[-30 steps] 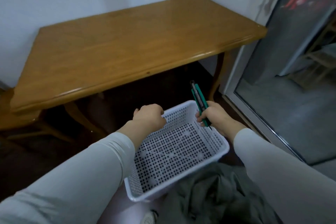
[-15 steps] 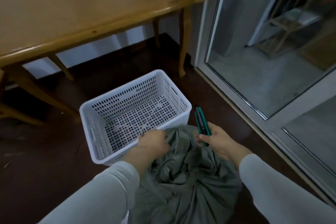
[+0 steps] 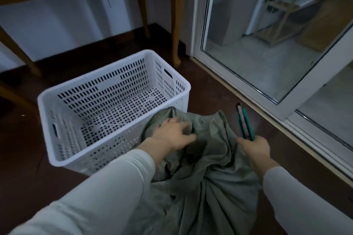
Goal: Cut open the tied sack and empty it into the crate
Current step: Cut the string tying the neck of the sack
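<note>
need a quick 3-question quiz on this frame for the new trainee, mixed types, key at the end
1. True or false: something lies inside the crate.
2. Fill in: the left hand rests on the grey-green ____.
3. Which hand holds the green cutting tool?
A. the left hand
B. the right hand
C. neither, it lies on the floor

Key:
1. False. Only the perforated bottom of the crate shows.
2. sack
3. B
</note>
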Demonstrator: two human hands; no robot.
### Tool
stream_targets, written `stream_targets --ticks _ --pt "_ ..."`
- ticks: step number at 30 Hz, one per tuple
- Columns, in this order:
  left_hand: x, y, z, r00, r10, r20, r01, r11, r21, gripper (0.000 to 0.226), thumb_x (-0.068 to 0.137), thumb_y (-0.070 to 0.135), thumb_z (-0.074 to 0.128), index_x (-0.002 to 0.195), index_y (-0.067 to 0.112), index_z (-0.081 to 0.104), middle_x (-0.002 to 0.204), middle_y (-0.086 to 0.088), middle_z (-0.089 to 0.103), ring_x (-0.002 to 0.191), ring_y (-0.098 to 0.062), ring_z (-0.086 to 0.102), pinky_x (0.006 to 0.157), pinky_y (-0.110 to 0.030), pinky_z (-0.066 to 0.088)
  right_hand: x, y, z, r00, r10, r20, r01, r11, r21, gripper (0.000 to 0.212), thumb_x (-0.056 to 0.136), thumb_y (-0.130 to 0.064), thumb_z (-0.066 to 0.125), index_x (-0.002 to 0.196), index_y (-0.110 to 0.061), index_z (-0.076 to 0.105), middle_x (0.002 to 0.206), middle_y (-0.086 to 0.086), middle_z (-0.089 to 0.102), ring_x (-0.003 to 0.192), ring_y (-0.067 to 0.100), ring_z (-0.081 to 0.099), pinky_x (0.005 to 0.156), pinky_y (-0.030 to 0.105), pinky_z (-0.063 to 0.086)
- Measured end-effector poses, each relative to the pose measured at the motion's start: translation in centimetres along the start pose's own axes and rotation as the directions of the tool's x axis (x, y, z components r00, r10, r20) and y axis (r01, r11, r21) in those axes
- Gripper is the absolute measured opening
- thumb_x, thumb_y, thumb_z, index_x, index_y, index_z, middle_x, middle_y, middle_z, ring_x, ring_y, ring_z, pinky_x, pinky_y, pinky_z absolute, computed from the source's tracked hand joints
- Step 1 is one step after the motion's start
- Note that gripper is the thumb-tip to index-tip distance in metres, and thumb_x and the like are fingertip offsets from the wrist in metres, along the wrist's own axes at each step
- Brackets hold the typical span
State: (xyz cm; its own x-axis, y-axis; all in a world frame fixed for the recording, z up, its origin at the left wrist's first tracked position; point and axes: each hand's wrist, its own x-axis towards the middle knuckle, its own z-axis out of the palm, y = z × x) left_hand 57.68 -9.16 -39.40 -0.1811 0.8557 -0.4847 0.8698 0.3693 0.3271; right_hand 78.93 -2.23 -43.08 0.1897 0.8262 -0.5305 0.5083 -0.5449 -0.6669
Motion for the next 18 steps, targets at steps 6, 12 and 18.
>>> stream_targets --ticks 6,12,18 --pt "4.6 2.1 1.4 0.887 0.115 -0.447 -0.209 0.964 -0.166 0.055 0.095 0.047 0.039 0.141 0.016 0.046 0.147 -0.009 0.044 0.134 -0.027 0.041 0.11 -0.035 0.033 2.9 1.9 5.8 0.987 0.006 0.163 -0.099 0.814 0.572 0.058 0.085 -0.01 0.065 0.134 0.005 0.038 0.121 0.028 0.057 0.093 0.038 0.062 0.073 0.043 0.054" --pt "5.8 3.6 4.3 0.914 0.236 -0.33 -0.277 0.957 -0.081 0.095 0.08 0.056 0.063 0.152 0.021 0.013 0.159 -0.007 0.02 0.144 -0.026 0.025 0.116 -0.038 0.028 2.3 3.6 10.3 0.844 -0.226 0.486 -0.324 0.507 0.799 0.027 0.093 -0.024 0.049 0.102 -0.004 0.065 0.082 0.016 0.073 0.069 0.027 0.07 0.067 0.035 0.059" --pt "4.9 -2.5 8.4 0.987 0.122 0.1 -0.135 0.982 0.133 0.119 0.075 0.016 0.075 0.145 0.044 -0.018 0.16 -0.008 0.013 0.145 -0.025 0.022 0.115 -0.039 0.03 2.0 6.8 11.1 0.811 -0.275 0.516 -0.323 0.524 0.788 0.005 0.086 -0.011 0.055 0.084 -0.011 0.06 0.064 0.005 0.073 0.056 0.015 0.072 0.079 0.041 0.052"
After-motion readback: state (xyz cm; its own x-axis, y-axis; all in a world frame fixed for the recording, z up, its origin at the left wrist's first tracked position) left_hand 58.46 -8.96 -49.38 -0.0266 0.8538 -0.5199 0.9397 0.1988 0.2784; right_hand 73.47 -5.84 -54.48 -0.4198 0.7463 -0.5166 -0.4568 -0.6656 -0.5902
